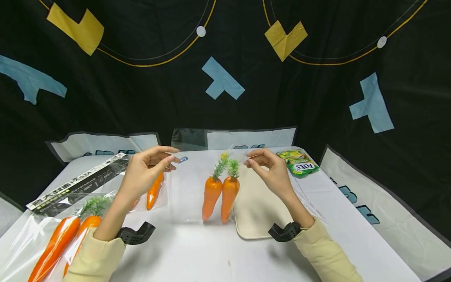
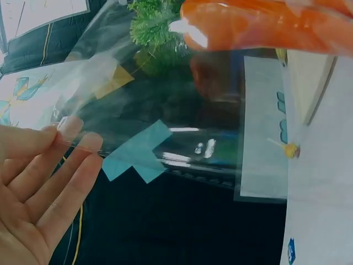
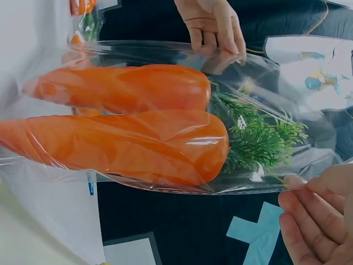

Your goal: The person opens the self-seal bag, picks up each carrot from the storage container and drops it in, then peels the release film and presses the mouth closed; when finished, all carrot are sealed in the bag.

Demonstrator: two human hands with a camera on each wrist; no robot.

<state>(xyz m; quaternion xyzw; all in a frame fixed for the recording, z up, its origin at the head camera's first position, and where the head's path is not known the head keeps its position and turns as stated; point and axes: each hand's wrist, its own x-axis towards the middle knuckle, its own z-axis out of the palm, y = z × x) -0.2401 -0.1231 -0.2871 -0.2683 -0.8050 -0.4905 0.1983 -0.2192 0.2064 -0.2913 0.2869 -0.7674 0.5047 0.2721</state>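
Note:
Two orange carrots [image 1: 213, 196] with leafy green tops hang side by side inside a clear plastic bag [image 1: 183, 209], tips pointing down. My left hand [image 1: 148, 164] pinches the bag's upper left edge between thumb and fingertips. At the opposite upper edge, my right hand [image 1: 269, 170] pinches the thin film in the same manner. The right wrist view has both carrots [image 3: 138, 146] large behind the film, with their green leaves [image 3: 265, 135] towards the bag's top. In the left wrist view, part of one carrot [image 2: 265, 25] appears above my left hand [image 2: 49, 182].
Behind the bag and under my right hand lies a cream tray [image 1: 260, 231]. More bagged carrots [image 1: 53, 246] lie at the left, near a long black-and-white package [image 1: 77, 184]. A green candy bag [image 1: 299, 162] is at the back right. A small blue item [image 1: 183, 159] shows beside my left fingertips.

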